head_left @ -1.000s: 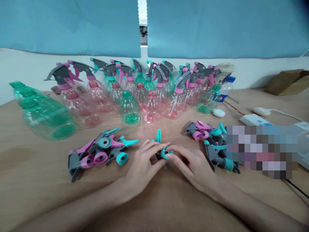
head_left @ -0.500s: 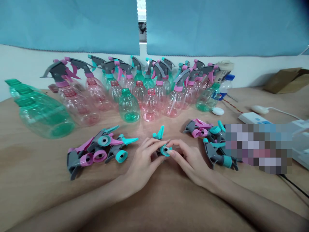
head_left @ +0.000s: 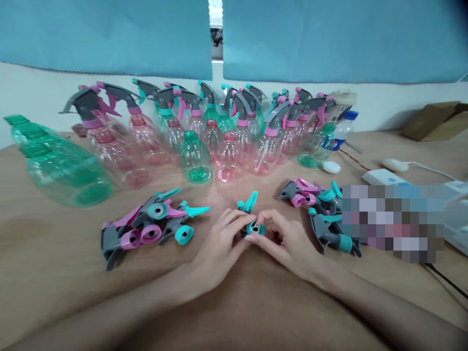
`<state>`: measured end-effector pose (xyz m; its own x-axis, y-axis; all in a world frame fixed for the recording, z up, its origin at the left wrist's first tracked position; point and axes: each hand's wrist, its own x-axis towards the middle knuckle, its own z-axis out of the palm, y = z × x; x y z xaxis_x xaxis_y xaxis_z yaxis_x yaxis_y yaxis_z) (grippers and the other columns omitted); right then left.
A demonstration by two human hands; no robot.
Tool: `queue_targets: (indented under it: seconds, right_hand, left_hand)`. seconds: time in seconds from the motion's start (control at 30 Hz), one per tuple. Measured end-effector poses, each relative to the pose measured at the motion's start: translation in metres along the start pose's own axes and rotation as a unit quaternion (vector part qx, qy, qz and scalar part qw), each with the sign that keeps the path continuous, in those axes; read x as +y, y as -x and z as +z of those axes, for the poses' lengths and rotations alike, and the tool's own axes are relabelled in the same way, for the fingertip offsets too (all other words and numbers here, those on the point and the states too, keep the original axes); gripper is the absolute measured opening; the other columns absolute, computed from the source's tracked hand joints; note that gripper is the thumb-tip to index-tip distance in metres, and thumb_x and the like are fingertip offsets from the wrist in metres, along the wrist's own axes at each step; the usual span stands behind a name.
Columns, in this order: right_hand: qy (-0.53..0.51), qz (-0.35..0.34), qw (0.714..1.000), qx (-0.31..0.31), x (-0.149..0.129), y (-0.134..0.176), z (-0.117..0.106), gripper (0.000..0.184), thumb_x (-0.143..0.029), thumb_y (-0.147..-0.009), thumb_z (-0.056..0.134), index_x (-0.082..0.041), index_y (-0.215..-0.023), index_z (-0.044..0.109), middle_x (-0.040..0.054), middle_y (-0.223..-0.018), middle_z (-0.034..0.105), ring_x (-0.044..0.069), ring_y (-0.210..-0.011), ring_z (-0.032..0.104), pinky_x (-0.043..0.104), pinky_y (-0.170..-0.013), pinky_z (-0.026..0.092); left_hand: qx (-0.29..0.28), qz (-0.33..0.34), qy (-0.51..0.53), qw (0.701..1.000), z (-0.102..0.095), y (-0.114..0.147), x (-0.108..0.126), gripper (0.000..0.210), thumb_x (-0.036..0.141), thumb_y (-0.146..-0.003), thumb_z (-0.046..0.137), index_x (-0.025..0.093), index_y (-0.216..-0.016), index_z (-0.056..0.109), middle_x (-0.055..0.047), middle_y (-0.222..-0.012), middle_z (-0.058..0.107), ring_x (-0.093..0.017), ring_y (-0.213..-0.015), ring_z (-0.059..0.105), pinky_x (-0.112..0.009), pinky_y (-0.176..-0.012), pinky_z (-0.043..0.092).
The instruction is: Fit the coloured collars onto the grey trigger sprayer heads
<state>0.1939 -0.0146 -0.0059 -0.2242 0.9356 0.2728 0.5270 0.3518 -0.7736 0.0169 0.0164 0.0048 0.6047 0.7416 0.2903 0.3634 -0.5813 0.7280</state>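
Note:
Between my hands is a grey and teal trigger spray head (head_left: 250, 200), its teal collar facing me and its trigger pointing up and away. My left hand (head_left: 221, 243) is closed on its body from the left. With thumb and forefinger, my right hand (head_left: 288, 239) pinches around the collar from the right. My fingers hide part of the grey body. To the left lies a pile of pink and teal spray heads (head_left: 149, 234). More spray heads (head_left: 325, 229) lie on the right, next to a blurred-out patch.
Green and pink clear bottles (head_left: 195, 158) stand in rows at the back, several with spray heads on. Green bottles (head_left: 62, 165) are at the far left. A blue-capped bottle (head_left: 343, 131), a power strip (head_left: 385, 178) and a cardboard box (head_left: 433, 122) are on the right.
The spray head has tilted slightly, with its trigger leaning further right. My right thumb and forefinger have shifted around the collar, leaving its opening more visible.

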Motion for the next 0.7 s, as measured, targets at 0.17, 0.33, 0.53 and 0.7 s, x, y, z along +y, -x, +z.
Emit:
queue_targets:
  seconds: [0.17,0.33,0.53,0.7]
  right_hand:
    - [0.019,-0.026,0.999,-0.008,0.0033,0.0001,0.0025,0.025,-0.037,-0.085,0.059,-0.021,-0.1,0.048,-0.0102,-0.053,0.044,0.008,-0.044,0.043,0.019,-0.045,0.03]
    - [0.021,-0.02,1.0,0.004,0.0029,0.0001,0.0036,0.024,-0.037,-0.084,0.06,-0.021,-0.093,0.045,-0.0121,-0.049,0.038,0.007,-0.04,0.038,0.019,-0.043,0.029]
    - [0.022,-0.013,1.0,0.01,-0.0014,-0.0011,0.0016,0.023,-0.035,-0.081,0.062,-0.022,-0.087,0.044,-0.012,-0.048,0.037,0.007,-0.04,0.038,0.019,-0.042,0.028]
    - [0.03,-0.022,0.999,0.01,-0.004,-0.0023,-0.0003,0.02,-0.031,-0.08,0.061,-0.021,-0.085,0.044,-0.0112,-0.049,0.038,0.007,-0.04,0.039,0.019,-0.041,0.029]
  left_hand:
    - [0.003,-0.009,0.004,1.0,-0.0006,-0.0004,-0.0002,0.024,0.015,-0.088,0.055,0.024,-0.11,0.057,-0.003,-0.109,0.058,-0.021,-0.1,0.054,-0.036,-0.088,0.043]
    - [-0.009,-0.006,-0.001,1.0,0.0002,-0.0003,-0.0025,0.025,0.017,-0.089,0.053,0.025,-0.112,0.057,-0.003,-0.109,0.058,-0.021,-0.101,0.054,-0.036,-0.088,0.044]
    - [-0.024,0.002,-0.005,1.0,0.001,-0.0003,-0.004,0.028,0.014,-0.088,0.053,0.025,-0.114,0.057,-0.004,-0.11,0.058,-0.021,-0.102,0.053,-0.036,-0.088,0.044]
    - [-0.033,0.006,-0.005,0.999,0.0011,-0.0005,-0.003,0.033,0.009,-0.086,0.052,0.026,-0.114,0.057,-0.004,-0.11,0.058,-0.021,-0.102,0.052,-0.036,-0.088,0.044]
